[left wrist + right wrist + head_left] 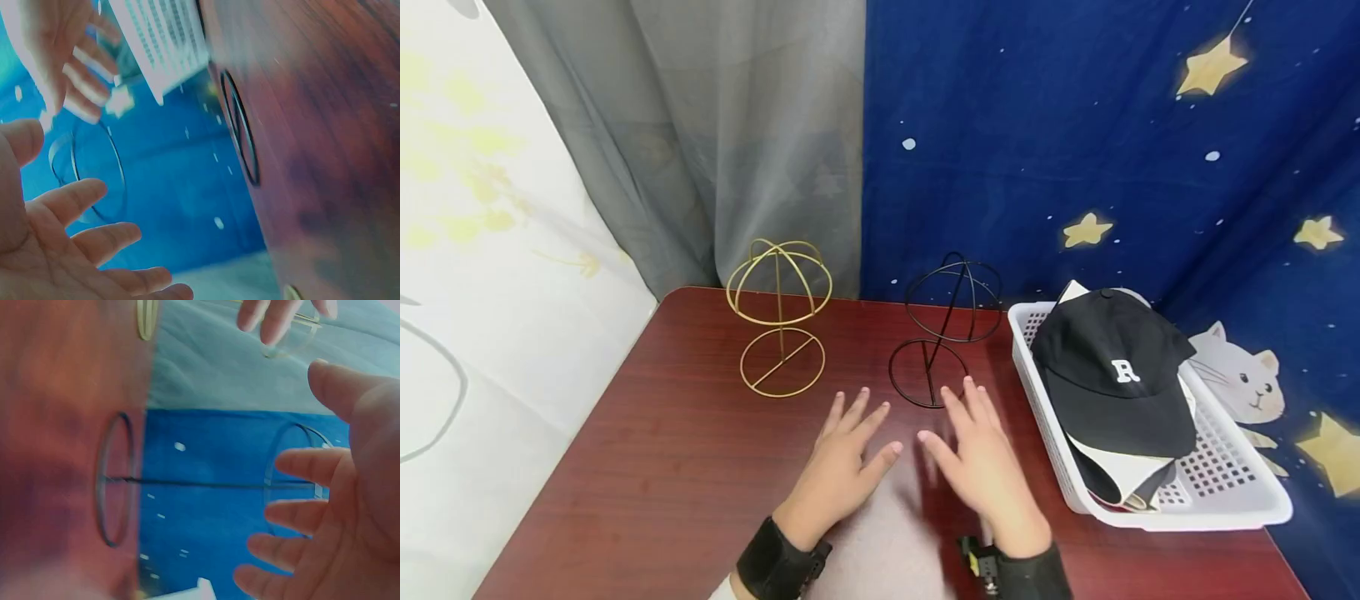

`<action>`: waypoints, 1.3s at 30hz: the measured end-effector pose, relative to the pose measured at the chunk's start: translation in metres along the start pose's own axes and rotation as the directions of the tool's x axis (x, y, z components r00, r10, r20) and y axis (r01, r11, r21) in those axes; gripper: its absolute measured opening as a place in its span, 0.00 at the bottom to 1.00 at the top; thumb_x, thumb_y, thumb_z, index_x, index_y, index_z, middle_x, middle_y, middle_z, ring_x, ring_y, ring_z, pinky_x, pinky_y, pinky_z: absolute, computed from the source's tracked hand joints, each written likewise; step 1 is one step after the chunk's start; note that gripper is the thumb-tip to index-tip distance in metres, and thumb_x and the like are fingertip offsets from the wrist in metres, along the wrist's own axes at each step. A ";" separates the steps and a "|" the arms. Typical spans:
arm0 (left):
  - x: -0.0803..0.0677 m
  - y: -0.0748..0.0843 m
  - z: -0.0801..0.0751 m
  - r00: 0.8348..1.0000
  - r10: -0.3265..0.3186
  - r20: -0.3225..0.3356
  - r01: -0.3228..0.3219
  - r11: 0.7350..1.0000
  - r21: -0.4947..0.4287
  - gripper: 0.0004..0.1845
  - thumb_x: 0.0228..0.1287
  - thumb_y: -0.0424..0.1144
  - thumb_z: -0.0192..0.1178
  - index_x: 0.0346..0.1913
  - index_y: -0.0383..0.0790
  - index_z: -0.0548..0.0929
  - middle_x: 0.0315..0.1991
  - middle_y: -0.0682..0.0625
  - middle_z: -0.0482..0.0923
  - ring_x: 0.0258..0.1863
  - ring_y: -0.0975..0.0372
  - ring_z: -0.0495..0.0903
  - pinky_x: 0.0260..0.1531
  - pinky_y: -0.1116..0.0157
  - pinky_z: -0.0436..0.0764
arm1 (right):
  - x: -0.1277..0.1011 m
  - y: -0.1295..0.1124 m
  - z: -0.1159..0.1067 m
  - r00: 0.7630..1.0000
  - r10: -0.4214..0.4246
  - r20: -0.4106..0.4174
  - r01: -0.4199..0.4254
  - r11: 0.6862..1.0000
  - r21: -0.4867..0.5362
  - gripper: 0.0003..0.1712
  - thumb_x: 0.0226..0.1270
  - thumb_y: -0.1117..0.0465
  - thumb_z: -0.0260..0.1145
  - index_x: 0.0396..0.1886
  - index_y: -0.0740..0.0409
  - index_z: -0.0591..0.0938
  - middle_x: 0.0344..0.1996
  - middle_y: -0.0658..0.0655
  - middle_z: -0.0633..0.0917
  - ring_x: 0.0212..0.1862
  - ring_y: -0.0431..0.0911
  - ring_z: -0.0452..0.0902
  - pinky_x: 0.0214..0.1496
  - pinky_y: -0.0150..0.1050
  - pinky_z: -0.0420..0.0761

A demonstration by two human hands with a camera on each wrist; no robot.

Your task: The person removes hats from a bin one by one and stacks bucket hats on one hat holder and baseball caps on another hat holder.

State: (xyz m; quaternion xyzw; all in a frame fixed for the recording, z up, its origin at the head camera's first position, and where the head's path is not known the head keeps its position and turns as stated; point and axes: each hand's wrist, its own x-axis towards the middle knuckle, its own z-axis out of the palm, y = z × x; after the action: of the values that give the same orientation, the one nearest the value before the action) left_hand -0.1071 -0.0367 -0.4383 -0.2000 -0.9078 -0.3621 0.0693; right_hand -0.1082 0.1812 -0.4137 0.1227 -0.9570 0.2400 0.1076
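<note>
Both hands are held over the front of the table with fingers spread, and neither holds anything. My left hand (pixel 842 475) points forward, nearest to the gold wire hat stand (pixel 780 323). To its right, my right hand (pixel 985 467) overlaps the base of the black wire hat stand (pixel 951 333) in the head view. Each stand has a round base, a thin post and a domed wire top, and both tops are bare. In the left wrist view the left palm (pixel 37 244) faces the right hand; the right palm (pixel 369 512) shows in the right wrist view.
At the right of the table stands a white plastic basket (pixel 1247 500). A black cap (pixel 1105 367) with a white letter R lies in it on top of other folded headwear (pixel 1127 475). Grey and blue star-patterned curtains (pixel 1000 150) hang behind the table (pixel 647 433).
</note>
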 end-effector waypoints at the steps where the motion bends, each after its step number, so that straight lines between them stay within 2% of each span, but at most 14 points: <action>1: 0.003 0.003 0.000 0.999 0.029 0.019 -0.029 1.000 -0.010 0.33 0.71 0.62 0.52 0.70 0.47 0.73 0.75 0.42 0.58 0.75 0.41 0.46 0.64 0.33 0.58 | 0.002 0.003 -0.009 1.000 -0.007 0.000 0.007 1.000 0.007 0.40 0.70 0.43 0.64 0.71 0.63 0.69 0.73 0.72 0.58 0.74 0.67 0.51 0.68 0.66 0.59; 4: 0.012 0.013 0.000 0.988 0.135 0.071 -0.136 0.991 0.005 0.31 0.71 0.61 0.54 0.70 0.48 0.74 0.74 0.44 0.60 0.75 0.43 0.48 0.65 0.37 0.60 | 0.010 0.014 -0.041 1.000 -0.026 -0.013 0.026 1.000 0.018 0.39 0.70 0.45 0.64 0.71 0.63 0.68 0.73 0.71 0.59 0.72 0.68 0.55 0.68 0.66 0.60; 6: 0.021 0.020 0.002 0.966 0.236 0.106 -0.242 0.969 0.048 0.30 0.71 0.60 0.54 0.69 0.49 0.74 0.74 0.45 0.61 0.76 0.46 0.49 0.68 0.42 0.59 | 0.018 0.022 -0.066 0.999 -0.028 -0.030 0.028 0.999 0.018 0.38 0.71 0.46 0.64 0.71 0.64 0.68 0.72 0.71 0.61 0.71 0.68 0.57 0.68 0.66 0.59; 8: 0.030 0.029 0.005 0.928 0.343 0.145 -0.358 0.928 0.100 0.30 0.72 0.60 0.53 0.69 0.48 0.74 0.74 0.46 0.62 0.76 0.47 0.49 0.71 0.49 0.58 | 0.026 0.031 -0.090 0.998 -0.022 -0.052 0.022 1.000 0.008 0.37 0.72 0.47 0.63 0.71 0.64 0.68 0.71 0.71 0.63 0.70 0.67 0.59 0.68 0.66 0.60; 11: 0.048 0.045 0.010 0.850 0.481 0.215 -0.514 0.846 0.141 0.29 0.73 0.60 0.51 0.69 0.47 0.75 0.73 0.46 0.62 0.76 0.49 0.49 0.73 0.56 0.54 | 0.041 0.051 -0.124 0.997 -0.011 -0.072 0.009 1.000 -0.023 0.35 0.73 0.49 0.62 0.70 0.67 0.69 0.68 0.73 0.66 0.69 0.68 0.60 0.68 0.65 0.59; 12: 0.055 0.052 0.011 0.824 0.513 0.240 -0.553 0.820 0.147 0.29 0.74 0.60 0.50 0.69 0.47 0.75 0.73 0.46 0.63 0.76 0.50 0.49 0.73 0.58 0.53 | 0.046 0.060 -0.133 0.997 -0.007 -0.076 0.004 0.999 -0.040 0.34 0.73 0.50 0.62 0.69 0.68 0.69 0.67 0.74 0.68 0.68 0.68 0.61 0.67 0.64 0.60; 14: 0.068 0.065 0.014 0.787 0.548 0.285 -0.600 0.787 0.144 0.29 0.74 0.60 0.49 0.69 0.48 0.75 0.73 0.47 0.64 0.76 0.52 0.50 0.73 0.61 0.50 | 0.056 0.078 -0.148 0.997 0.011 -0.075 -0.017 0.997 -0.072 0.34 0.73 0.50 0.61 0.67 0.71 0.69 0.64 0.76 0.69 0.67 0.69 0.63 0.66 0.64 0.60; 17: 0.088 0.086 0.018 0.745 0.576 0.337 -0.644 0.752 0.141 0.28 0.74 0.60 0.50 0.69 0.48 0.75 0.72 0.49 0.66 0.76 0.55 0.52 0.73 0.65 0.46 | 0.072 0.106 -0.164 0.996 0.060 -0.070 -0.068 0.991 -0.117 0.34 0.73 0.50 0.59 0.65 0.74 0.70 0.61 0.78 0.71 0.64 0.71 0.64 0.64 0.65 0.62; 23: 0.113 0.124 0.044 0.684 0.580 0.442 -0.698 0.696 0.169 0.27 0.74 0.61 0.50 0.70 0.55 0.74 0.72 0.54 0.65 0.74 0.59 0.57 0.71 0.73 0.43 | 0.103 0.149 -0.186 0.981 0.189 -0.049 -0.195 0.958 -0.211 0.35 0.74 0.48 0.56 0.63 0.77 0.68 0.59 0.82 0.69 0.61 0.75 0.64 0.61 0.68 0.62; 26: 0.116 0.138 0.061 0.649 0.567 0.508 -0.721 0.671 0.171 0.27 0.74 0.61 0.50 0.70 0.57 0.73 0.71 0.57 0.66 0.73 0.64 0.58 0.70 0.76 0.43 | 0.112 0.164 -0.193 0.966 0.254 0.049 -0.234 0.939 -0.253 0.39 0.74 0.47 0.56 0.64 0.79 0.65 0.59 0.84 0.67 0.60 0.76 0.63 0.61 0.70 0.62; 30: 0.118 0.150 0.078 0.598 0.562 0.572 -0.750 0.644 0.152 0.27 0.72 0.60 0.53 0.68 0.56 0.75 0.67 0.60 0.72 0.68 0.70 0.64 0.68 0.79 0.49 | 0.116 0.179 -0.200 0.921 0.312 0.235 -0.239 0.925 -0.294 0.44 0.73 0.45 0.58 0.66 0.82 0.60 0.60 0.86 0.65 0.60 0.76 0.64 0.61 0.72 0.63; 35: 0.116 0.155 0.092 0.580 0.536 0.613 -0.735 0.669 0.110 0.25 0.71 0.58 0.58 0.67 0.57 0.77 0.58 0.66 0.78 0.59 0.76 0.71 0.58 0.82 0.63 | 0.114 0.197 -0.203 0.887 0.278 0.369 -0.182 0.944 -0.273 0.44 0.72 0.50 0.61 0.70 0.81 0.56 0.63 0.85 0.62 0.61 0.76 0.63 0.61 0.71 0.63; 37: 0.114 0.155 0.096 0.587 0.534 0.609 -0.734 0.668 0.122 0.22 0.71 0.56 0.59 0.64 0.58 0.79 0.55 0.69 0.79 0.57 0.76 0.73 0.56 0.82 0.65 | 0.111 0.203 -0.201 0.884 0.258 0.389 -0.171 0.955 -0.243 0.43 0.71 0.54 0.63 0.70 0.79 0.57 0.63 0.85 0.63 0.60 0.74 0.66 0.59 0.68 0.68; 39: 0.112 0.154 0.100 0.574 0.563 0.595 -0.764 0.629 0.143 0.16 0.71 0.53 0.60 0.57 0.58 0.85 0.47 0.70 0.83 0.50 0.77 0.76 0.56 0.82 0.64 | 0.108 0.207 -0.200 0.881 0.254 0.400 -0.183 0.961 -0.208 0.40 0.70 0.56 0.64 0.69 0.78 0.58 0.60 0.84 0.66 0.55 0.71 0.70 0.53 0.62 0.76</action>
State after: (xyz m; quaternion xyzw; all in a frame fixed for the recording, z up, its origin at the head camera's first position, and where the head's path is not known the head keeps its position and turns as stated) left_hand -0.1439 0.1685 -0.3835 -0.6005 -0.7975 -0.0573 0.0051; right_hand -0.2402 0.4352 -0.3023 0.0536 -0.9816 0.1386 -0.1201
